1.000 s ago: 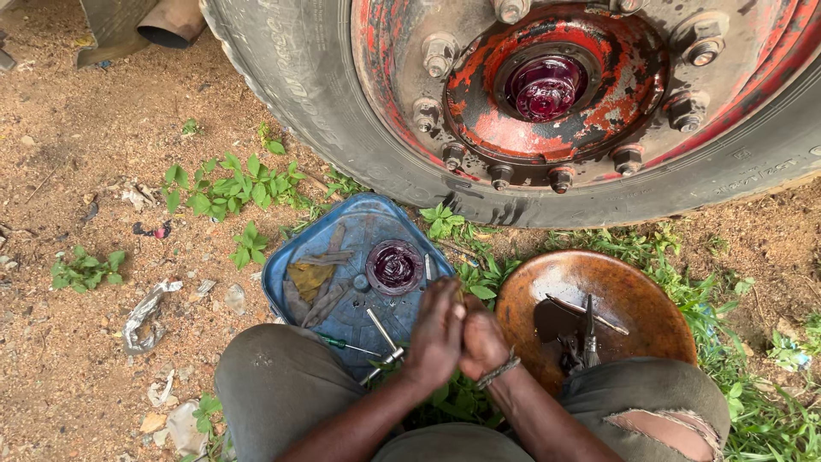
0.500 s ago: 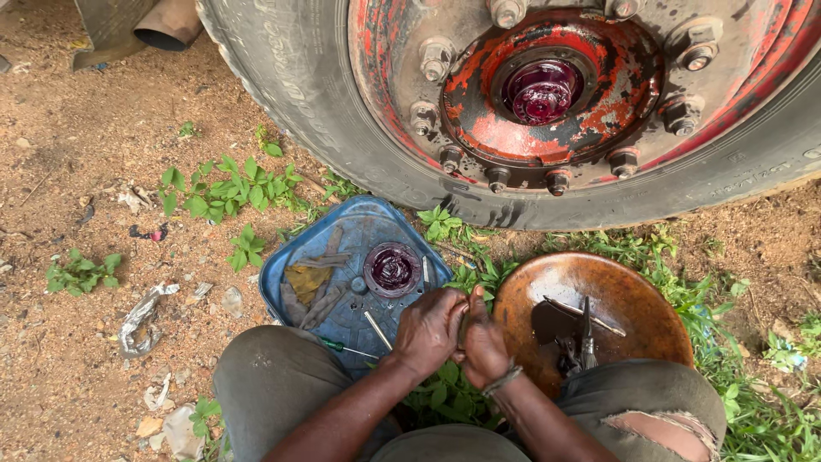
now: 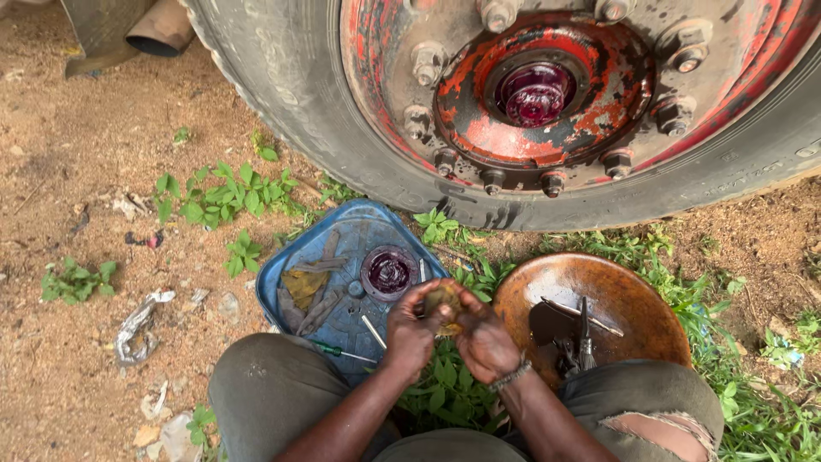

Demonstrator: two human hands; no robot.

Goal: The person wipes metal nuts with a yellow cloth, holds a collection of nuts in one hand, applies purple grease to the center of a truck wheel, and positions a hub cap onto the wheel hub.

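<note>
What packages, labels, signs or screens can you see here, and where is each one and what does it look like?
No signs, labels or screens show.
Crumpled silvery wrapper: on the dirt at left, beside the blue tray.
Pale scraps of litter: bottom left by the knee, flat, whitish.
Small dark wrapper scrap: on the dirt, upper left of the tray.

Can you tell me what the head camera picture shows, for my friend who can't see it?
Both hands, left hand and right hand, hold a small greasy part over a blue tray. A rusty bowl of tools sits beside it, below a big truck wheel.
</note>
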